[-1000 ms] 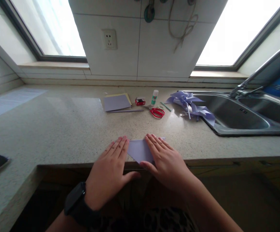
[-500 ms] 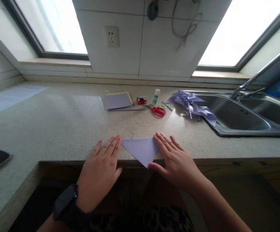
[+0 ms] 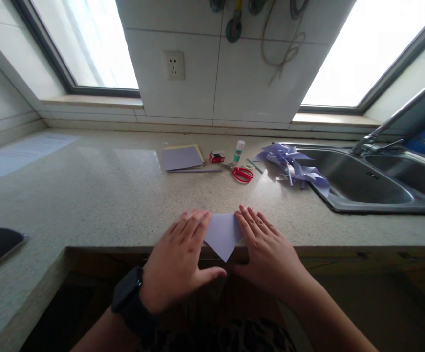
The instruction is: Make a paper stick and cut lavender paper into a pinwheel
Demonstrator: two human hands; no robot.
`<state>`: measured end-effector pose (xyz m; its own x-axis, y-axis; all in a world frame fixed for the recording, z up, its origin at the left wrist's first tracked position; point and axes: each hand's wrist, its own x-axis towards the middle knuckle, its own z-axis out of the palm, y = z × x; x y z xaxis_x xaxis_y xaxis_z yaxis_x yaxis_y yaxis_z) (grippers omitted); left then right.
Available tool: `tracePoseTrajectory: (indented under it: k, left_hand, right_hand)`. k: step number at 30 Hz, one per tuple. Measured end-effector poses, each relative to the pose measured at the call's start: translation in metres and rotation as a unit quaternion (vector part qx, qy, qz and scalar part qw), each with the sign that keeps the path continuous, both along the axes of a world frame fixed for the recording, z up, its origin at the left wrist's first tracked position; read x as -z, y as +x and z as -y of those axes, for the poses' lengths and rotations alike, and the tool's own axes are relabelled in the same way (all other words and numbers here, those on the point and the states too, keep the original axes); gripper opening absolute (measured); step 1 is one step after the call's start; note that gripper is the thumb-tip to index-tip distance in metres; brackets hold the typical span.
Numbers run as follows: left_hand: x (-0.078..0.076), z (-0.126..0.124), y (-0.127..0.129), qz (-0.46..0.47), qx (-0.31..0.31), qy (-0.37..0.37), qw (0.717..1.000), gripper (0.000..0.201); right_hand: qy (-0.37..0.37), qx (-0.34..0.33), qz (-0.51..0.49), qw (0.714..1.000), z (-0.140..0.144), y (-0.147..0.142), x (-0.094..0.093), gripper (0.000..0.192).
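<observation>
Cream counter (image 3: 117, 210) by white tiles (image 3: 194, 105) and steel sink (image 3: 355, 181), left hand (image 3: 178, 256) and right hand (image 3: 271, 249) uncurled, flat on lilac paper (image 3: 223, 234).

The wall (image 3: 183, 105) at twelve o'clock had big white tiles. Bright light came in from a window (image 3: 88, 44) at ten and another window (image 3: 337, 63) at two. A shiny sink (image 3: 381, 207) sat at three in the speckled counter (image 3: 106, 205). Under the counter, it was dark.

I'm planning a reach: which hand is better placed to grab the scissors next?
Probably the right hand: it's nearer the scissors; the left hand covers the left end of the paper.
</observation>
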<state>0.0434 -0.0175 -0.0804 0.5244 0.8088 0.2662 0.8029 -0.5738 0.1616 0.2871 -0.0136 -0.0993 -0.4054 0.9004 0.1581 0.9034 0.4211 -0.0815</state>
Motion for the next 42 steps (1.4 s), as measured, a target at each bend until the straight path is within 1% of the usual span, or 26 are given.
tracePoseTrajectory:
  k: [3, 6, 8, 10, 12, 13, 15, 18, 20, 24, 26, 28, 31, 34, 38, 42]
  left_hand:
    - [0.0, -0.004, 0.006, 0.028, 0.003, -0.045, 0.999, 0.083]
    - [0.002, -0.005, 0.008, 0.032, -0.005, -0.052, 0.998, 0.075]
    - [0.005, -0.005, 0.01, 0.023, -0.011, -0.04, 0.999, 0.074]
    - [0.009, -0.004, 0.011, 0.013, -0.018, -0.026, 0.999, 0.073]
    - [0.013, -0.003, 0.01, 0.003, -0.017, -0.014, 1.0, 0.067]
    - [0.015, -0.003, 0.009, -0.004, -0.014, -0.008, 1.0, 0.064]
    - [0.019, -0.004, 0.007, -0.018, -0.007, 0.0, 1.0, 0.059]
    - [0.018, -0.005, 0.006, -0.024, -0.005, 0.001, 1.0, 0.062]
    - [0.013, -0.005, 0.009, -0.017, -0.01, -0.01, 1.0, 0.063]
    - [0.004, -0.002, 0.017, -0.01, -0.05, -0.033, 0.998, 0.051]
    - [0.003, -0.001, 0.019, -0.004, -0.075, -0.031, 0.997, 0.049]
    - [0.002, 0.0, 0.018, 0.003, -0.079, -0.023, 0.997, 0.049]
    - [0.003, 0.0, 0.011, 0.01, -0.075, -0.016, 0.997, 0.049]
    - [0.003, 0.0, -0.001, 0.004, -0.101, -0.013, 0.995, 0.047]
    - [0.003, 0.005, -0.016, -0.022, -0.116, 0.024, 0.993, 0.048]
    - [0.005, 0.009, -0.02, -0.051, -0.123, 0.056, 0.99, 0.051]
  right_hand:
    - [-0.016, -0.004, -0.006, 1.0, 0.003, 0.003, -0.004, 0.113]
    - [-0.05, -0.051, -0.002, 0.997, 0.008, 0.001, -0.02, 0.106]
    - [-0.055, -0.074, -0.012, 0.996, 0.011, -0.009, -0.032, 0.092]
    - [-0.056, -0.092, -0.036, 0.994, 0.011, -0.025, -0.041, 0.079]
    - [-0.052, -0.108, -0.067, 0.991, 0.008, -0.042, -0.044, 0.075]
    - [-0.052, -0.118, -0.076, 0.989, 0.007, -0.049, -0.043, 0.076]
    - [-0.043, -0.113, -0.084, 0.989, 0.003, -0.058, -0.038, 0.078]
    - [-0.032, -0.098, -0.074, 0.992, 0.002, -0.059, -0.028, 0.084]
    - [-0.021, -0.09, -0.065, 0.994, 0.003, -0.056, -0.024, 0.088]
    - [0.013, -0.057, -0.053, 0.997, 0.005, -0.043, -0.019, 0.087]
    - [0.029, -0.041, -0.044, 0.998, 0.006, -0.034, -0.016, 0.088]
    - [0.043, -0.033, -0.037, 0.998, 0.006, -0.025, -0.012, 0.092]
    - [0.055, -0.029, -0.036, 0.997, 0.007, -0.013, -0.007, 0.096]
    - [0.059, -0.026, -0.037, 0.997, 0.008, -0.01, -0.005, 0.098]
    - [0.067, -0.027, -0.034, 0.997, 0.008, -0.011, -0.004, 0.095]
    - [0.07, -0.028, -0.031, 0.997, 0.009, -0.007, -0.001, 0.093]
